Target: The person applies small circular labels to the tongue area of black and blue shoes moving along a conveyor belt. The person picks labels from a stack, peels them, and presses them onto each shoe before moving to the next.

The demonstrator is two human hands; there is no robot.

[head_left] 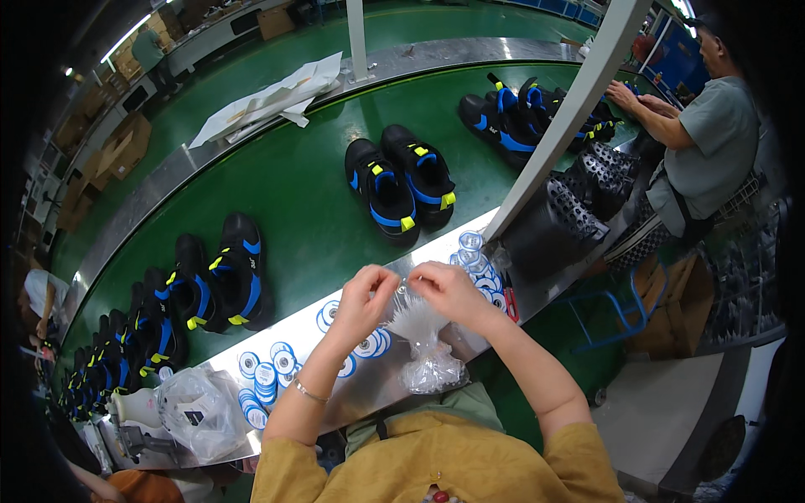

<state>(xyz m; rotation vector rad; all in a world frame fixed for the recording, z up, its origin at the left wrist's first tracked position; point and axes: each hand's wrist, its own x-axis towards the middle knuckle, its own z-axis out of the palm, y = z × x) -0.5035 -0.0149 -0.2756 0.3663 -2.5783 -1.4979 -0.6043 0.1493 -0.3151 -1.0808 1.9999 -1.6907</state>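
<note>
Above the metal ledge, my left hand (366, 299) and my right hand (449, 291) face each other with fingertips pinched. Whatever lies between the fingers is too small to make out. Just below them stands a bunch of thin clear plastic strands (417, 323), its lower end in a clear plastic bag (433, 370) at the ledge's near edge. Round blue-and-white tags (265, 379) lie in loose piles to both sides of my hands. Beyond, on the green belt, sits a pair of black-and-blue shoes (381, 194) with yellow tabs.
More shoes (239, 261) line the belt to the left. A white post (553, 126) rises at the right, by red-handled scissors (510, 295). Another person (713, 126) handles shoes at far right. A plastic bag (197, 411) and tape dispenser-like tool (134, 436) sit lower left.
</note>
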